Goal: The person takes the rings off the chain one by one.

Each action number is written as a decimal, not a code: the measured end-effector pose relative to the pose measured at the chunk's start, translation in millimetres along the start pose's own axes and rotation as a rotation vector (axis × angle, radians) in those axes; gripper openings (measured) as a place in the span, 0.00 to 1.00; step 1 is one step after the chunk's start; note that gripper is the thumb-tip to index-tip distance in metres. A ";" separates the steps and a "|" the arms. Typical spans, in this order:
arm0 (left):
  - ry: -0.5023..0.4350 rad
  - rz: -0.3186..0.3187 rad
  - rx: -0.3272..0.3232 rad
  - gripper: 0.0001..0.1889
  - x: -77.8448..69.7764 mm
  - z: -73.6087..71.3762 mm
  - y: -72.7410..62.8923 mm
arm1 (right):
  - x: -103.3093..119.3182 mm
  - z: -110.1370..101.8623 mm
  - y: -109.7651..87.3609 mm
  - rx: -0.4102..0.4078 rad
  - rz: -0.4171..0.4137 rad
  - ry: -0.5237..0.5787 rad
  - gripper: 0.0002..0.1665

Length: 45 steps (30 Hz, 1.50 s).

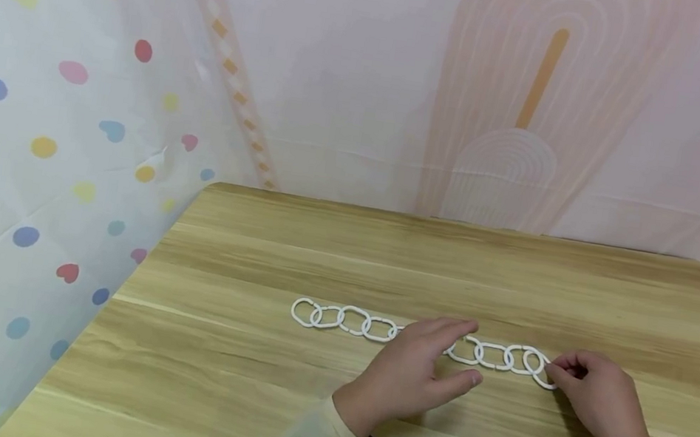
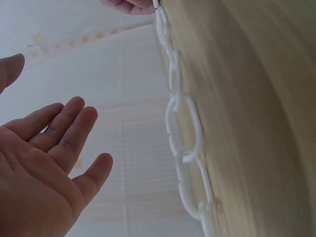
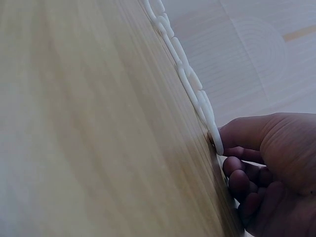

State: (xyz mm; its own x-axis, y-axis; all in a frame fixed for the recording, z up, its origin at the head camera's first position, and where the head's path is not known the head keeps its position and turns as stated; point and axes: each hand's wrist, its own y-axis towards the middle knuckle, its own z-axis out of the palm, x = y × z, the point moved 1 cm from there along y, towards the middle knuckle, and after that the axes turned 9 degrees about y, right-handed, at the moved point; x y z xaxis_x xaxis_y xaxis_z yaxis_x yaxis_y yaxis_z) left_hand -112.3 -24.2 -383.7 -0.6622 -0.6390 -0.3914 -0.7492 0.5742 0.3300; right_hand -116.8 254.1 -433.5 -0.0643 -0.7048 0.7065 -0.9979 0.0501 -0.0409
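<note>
A white plastic chain of several oval links lies stretched from left to right across the wooden table. My right hand pinches the link at its right end between thumb and forefinger. In the right wrist view that end link meets the fingertips, while the other fingers curl below. My left hand hovers over the middle of the chain with fingers spread and holds nothing, hiding some links in the head view. The left wrist view shows its palm apart from the chain.
The wooden table has a light striped grain and rounded far corners. Behind it hangs a pale pink patterned backdrop. A white cloth with coloured dots and hearts hangs along the left side.
</note>
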 end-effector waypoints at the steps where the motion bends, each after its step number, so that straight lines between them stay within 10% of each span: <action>1: 0.009 -0.002 0.005 0.30 -0.3 1.5 0.9 | 0.1 -0.1 -0.1 -0.002 0.001 0.001 0.08; 27: 0.150 -0.101 0.211 0.30 -9.0 27.1 21.7 | 7.9 0.6 -6.4 -0.004 0.020 0.019 0.09; 45: 0.360 -0.122 0.237 0.28 -13.2 39.0 28.5 | 14.4 4.7 -10.6 -0.021 0.023 0.026 0.08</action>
State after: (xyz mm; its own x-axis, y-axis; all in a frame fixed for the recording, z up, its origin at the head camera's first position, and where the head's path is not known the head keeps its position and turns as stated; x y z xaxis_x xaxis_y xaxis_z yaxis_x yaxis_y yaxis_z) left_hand -124.4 20.6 -402.7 -0.5630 -0.8228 -0.0777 -0.8262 0.5580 0.0779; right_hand -107.2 240.1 -426.2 -0.0869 -0.6850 0.7234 -0.9958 0.0813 -0.0426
